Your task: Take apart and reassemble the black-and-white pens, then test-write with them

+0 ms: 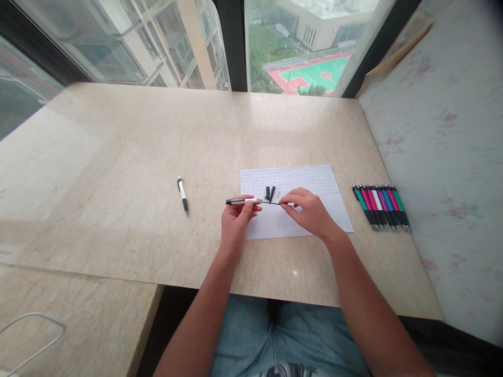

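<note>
My left hand is closed round a white pen barrel with a black clip end, lying level and pointing left. From its right end runs a thin dark pen refill. The fingertips of my right hand pinch the refill's far end, and its other end meets the barrel or goes into it. Both hands are over a sheet of paper covered with faint lines of writing. On the sheet, just beyond the refill, lie small black pen parts and a tiny clear piece beside them.
To the left a whole white-and-black pen lies on the stone-patterned counter. A row of several coloured pens lies at the right near the papered wall. A white cable curls at the lower left; windows border the back.
</note>
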The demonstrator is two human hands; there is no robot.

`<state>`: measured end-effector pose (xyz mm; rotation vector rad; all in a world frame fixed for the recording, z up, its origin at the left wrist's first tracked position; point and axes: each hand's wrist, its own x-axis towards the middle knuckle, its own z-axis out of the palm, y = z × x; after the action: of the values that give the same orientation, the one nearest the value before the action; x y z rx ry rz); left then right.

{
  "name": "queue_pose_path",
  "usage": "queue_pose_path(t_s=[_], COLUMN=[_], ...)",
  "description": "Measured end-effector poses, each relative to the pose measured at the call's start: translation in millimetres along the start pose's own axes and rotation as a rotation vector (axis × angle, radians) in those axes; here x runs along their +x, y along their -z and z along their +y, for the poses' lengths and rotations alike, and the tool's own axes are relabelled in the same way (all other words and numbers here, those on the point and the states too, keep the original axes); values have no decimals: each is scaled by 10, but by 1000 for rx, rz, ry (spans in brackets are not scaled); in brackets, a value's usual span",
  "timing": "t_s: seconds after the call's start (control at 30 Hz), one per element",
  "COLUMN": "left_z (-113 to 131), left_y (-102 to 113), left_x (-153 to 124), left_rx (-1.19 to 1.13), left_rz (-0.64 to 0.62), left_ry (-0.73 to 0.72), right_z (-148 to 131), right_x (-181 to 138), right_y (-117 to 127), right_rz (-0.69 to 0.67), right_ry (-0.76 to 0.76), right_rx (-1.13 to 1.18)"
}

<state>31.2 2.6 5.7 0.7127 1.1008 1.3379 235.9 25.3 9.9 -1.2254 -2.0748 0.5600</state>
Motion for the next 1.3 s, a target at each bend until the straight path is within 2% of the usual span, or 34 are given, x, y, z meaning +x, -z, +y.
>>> queue_pose_path(t_s=[0.1, 0.2, 0.43, 0.57, 0.63, 0.7, 0.83, 0.93, 1.07, 1.3], left_z=[35, 46, 8, 9, 11, 8, -9, -21, -5, 10], left_y=[9, 24, 36, 30, 28, 25, 12, -2, -21, -40], left_x=[22, 43, 46, 39, 38, 35, 12, -18, -54, -76], left_rx=[-100, -157, -169, -152, -153, -156, -121, -1, 185, 264], left_rz=[85, 114, 60, 52, 51, 47, -12, -68, -47, -66], left_ry=[-3, 7, 37, 42, 48, 52, 30, -31, -132, -204], right_z=[67, 82, -33, -54, -75, -127, -300, -408, -453, -428], right_x=[-27, -39, -16, -9, -3, 6, 30, 39, 30, 15], right_y=[53, 22, -189, -214, -211, -224, -322, -411, -458, -461], right_rz=[44, 103, 96, 143, 205, 235, 174, 106, 27, 40], right_ry=[-153, -289, -354, -352, -377, -443, -635, -728, -776, -781], right_rx=[-31, -78, -201, -132, -17, 214, 836, 1130, 1288, 1329])
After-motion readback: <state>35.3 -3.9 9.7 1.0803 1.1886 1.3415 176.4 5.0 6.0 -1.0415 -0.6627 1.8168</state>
